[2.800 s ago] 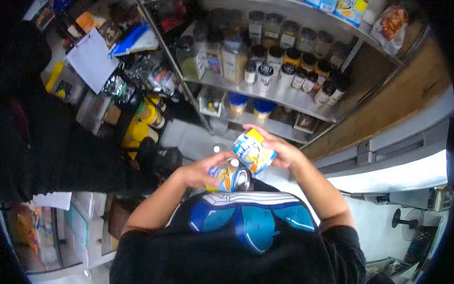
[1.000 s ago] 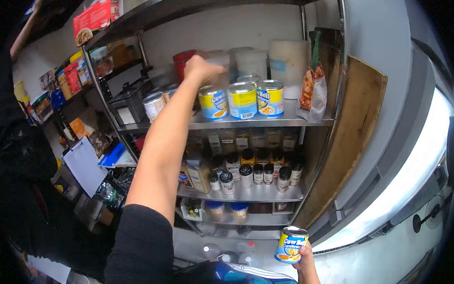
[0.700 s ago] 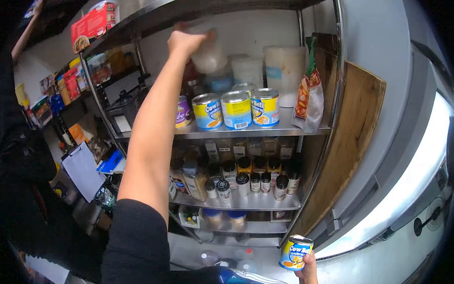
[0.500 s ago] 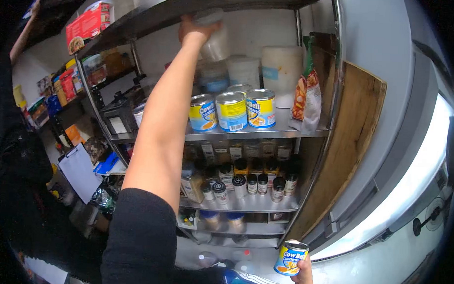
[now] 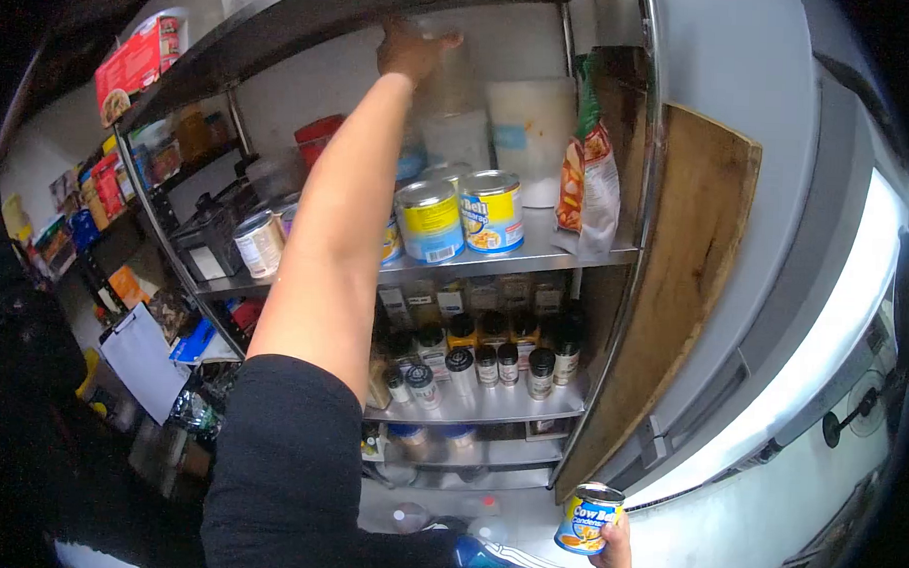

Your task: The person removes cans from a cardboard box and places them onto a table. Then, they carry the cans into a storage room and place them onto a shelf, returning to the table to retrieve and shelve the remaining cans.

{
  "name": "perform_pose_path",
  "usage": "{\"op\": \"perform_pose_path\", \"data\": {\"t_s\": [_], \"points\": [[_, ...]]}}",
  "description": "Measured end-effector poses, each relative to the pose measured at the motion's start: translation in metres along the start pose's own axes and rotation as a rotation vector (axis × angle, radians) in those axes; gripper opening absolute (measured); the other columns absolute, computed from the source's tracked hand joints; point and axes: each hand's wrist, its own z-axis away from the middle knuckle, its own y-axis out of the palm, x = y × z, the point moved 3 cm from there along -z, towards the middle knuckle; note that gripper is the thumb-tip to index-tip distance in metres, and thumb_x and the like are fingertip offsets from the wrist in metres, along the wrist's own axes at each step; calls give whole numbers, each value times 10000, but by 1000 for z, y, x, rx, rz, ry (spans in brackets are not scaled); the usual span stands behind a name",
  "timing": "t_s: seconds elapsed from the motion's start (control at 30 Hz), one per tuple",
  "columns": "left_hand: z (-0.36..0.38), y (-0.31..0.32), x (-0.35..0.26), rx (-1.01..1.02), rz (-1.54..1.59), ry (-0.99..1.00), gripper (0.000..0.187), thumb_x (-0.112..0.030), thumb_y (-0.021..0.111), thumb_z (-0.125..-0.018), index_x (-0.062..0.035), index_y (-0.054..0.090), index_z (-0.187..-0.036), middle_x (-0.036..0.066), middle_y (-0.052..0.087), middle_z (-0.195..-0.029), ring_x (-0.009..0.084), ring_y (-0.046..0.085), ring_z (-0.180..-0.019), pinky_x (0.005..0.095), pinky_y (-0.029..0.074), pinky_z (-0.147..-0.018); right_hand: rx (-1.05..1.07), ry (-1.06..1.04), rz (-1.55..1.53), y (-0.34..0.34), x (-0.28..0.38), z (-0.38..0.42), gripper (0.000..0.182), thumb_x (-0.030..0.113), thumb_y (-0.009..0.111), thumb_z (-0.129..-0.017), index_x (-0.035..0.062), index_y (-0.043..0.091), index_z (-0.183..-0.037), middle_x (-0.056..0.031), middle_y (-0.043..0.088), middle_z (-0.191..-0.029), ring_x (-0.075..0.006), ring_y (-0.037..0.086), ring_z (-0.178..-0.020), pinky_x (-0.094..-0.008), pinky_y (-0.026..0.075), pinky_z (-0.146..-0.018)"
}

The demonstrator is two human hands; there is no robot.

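Note:
My left hand [image 5: 413, 52] is raised to the upper shelf, fingers closed around the upper part of a translucent plastic container [image 5: 450, 79], which is blurred. Below it, yellow-and-blue condensed milk cans stand at the shelf's front, among them one can [image 5: 430, 223] with its barcode facing me and another can [image 5: 492, 213] beside it. My forearm hides part of this group. Low at the right, my right hand [image 5: 616, 545] grips another condensed milk can [image 5: 588, 519], held upright and apart from the shelves.
A large whitish tub [image 5: 533, 137] and a red-and-green bag [image 5: 588, 179] stand right of the cans. Spice jars [image 5: 460, 369] line the shelf below. A wooden board [image 5: 689, 292] leans beside the rack. Left are a white-labelled can [image 5: 260, 243] and a clipboard [image 5: 143, 361].
My left hand has moved right and deeper along the upper shelf with the translucent container. The view has shifted, and a red object and white-labelled can show more. My right hand still holds its can.

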Motion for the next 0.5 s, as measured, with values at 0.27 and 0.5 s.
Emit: {"op": "perform_pose_path", "data": {"t_s": [0.27,0.5], "points": [[-11,16,21,255,-129,0,1186,-619,750,-593,62,197,-1392,277,412,-1343,346,444,-1242,357,400,-1002,7,36,26,13,-1,-7,762,259,735,-621,-74,429,-1234,-162,616,-1009,-237,643,-863,-352,535,-781],[130,-95,-6,79,-249,271,1046,-533,770,-612,-73,254,-1396,301,340,-1359,413,359,-1252,460,295,-1047,83,54,82,27,5,-21,830,304,779,-581,-45,433,-1248,-148,614,-1025,-218,637,-867,-343,533,-780]]}}
